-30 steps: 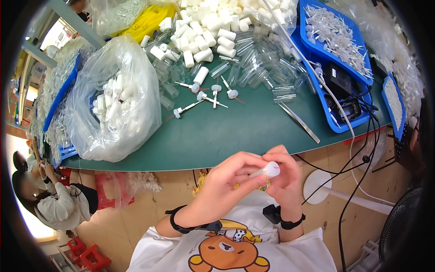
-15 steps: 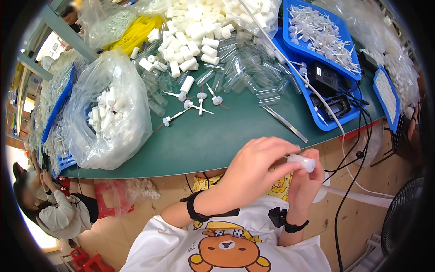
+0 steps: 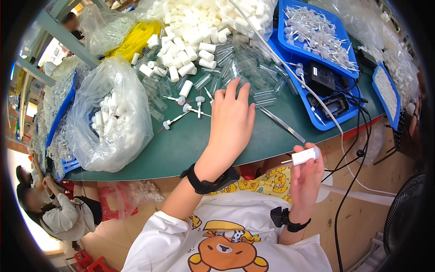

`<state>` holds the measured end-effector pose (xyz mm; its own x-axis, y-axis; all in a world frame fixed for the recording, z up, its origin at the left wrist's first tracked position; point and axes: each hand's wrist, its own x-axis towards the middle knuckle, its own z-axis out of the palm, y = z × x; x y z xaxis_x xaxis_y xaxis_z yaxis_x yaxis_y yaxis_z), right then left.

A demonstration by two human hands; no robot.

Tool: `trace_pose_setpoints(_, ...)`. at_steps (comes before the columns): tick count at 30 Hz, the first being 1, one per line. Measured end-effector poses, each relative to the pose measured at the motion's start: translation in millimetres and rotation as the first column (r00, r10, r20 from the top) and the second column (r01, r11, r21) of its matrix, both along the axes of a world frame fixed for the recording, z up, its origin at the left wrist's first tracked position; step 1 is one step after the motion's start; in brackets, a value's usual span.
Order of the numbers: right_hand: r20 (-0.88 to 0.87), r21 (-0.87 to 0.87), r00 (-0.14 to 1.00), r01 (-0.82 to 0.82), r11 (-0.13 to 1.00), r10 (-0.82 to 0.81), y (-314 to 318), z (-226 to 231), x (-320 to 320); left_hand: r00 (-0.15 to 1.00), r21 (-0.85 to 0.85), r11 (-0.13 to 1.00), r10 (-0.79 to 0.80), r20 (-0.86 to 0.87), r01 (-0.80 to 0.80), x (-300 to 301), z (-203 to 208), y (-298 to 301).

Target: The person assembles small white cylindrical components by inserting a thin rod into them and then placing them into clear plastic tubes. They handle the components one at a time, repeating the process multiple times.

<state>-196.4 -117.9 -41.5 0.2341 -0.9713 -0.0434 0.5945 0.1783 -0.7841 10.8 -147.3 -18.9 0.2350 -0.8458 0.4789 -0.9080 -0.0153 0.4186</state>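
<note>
Plastic bag (image 3: pixel 136 149): it stands at the left of the green table (image 3: pixel 174 152), with white cylinders (image 3: pixel 108 113) inside.
Capped stems (image 3: pixel 176 120): a few lie on the table, just left of the reaching hand, with round pale caps and red threads.
Left hand (image 3: pixel 232 119): palm down above the table, fingers apart and a little bent. I see nothing held, but its underside is hidden. In my judgement, the step is reaching for one more piece.
Clear tubes (image 3: pixel 264 96): heaped beyond and right of the left fingertips; whether they touch, I cannot tell. If a tube is wanted, the move calls for pinching only one without rolling its neighbours.
Tweezers (image 3: pixel 283 124): flat on the table, between the two hands.
Right hand (image 3: pixel 306 179): before the table edge, thumb and fingers closed on the held cylinder (image 3: pixel 302 157). It should probably stay steady.
Held cylinder: white, nearly level; a thin stem (image 3: pixel 286 162) comes out at its left end, and a pale cap is at its right.
Blue tray (image 3: pixel 282 27): far right, with many similar stemmed parts (image 3: pixel 312 31).
</note>
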Motion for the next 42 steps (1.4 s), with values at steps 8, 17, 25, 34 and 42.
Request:
trace_pose_setpoints(8,0.040,-0.049,0.994,-0.104,0.993,0.106,5,2,6,1.000,0.159,0.987,0.009,-0.013,-0.007,5,-2,-11)
trace_pose_setpoints(17,0.023,-0.142,1.000,-0.014,0.990,0.017,9,2,13,0.997,0.184,0.983,-0.009,-0.079,0.023,0,-2,-9)
trace_pose_setpoints(25,-0.286,-0.215,0.958,-0.027,0.976,-0.036,18,15,12,0.991,0.078,0.996,-0.035,-0.131,0.046,2,2,13)
trace_pose_setpoints(34,-0.318,-0.394,0.945,-0.060,0.917,-0.075,15,12,8,0.873,0.057,0.969,-0.192,-0.448,0.242,10,26,73)
trace_pose_setpoints(42,-0.306,-0.253,0.952,-0.105,0.962,0.024,10,11,16,0.670,-0.044,0.941,-0.270,-0.691,0.334,18,-12,80)
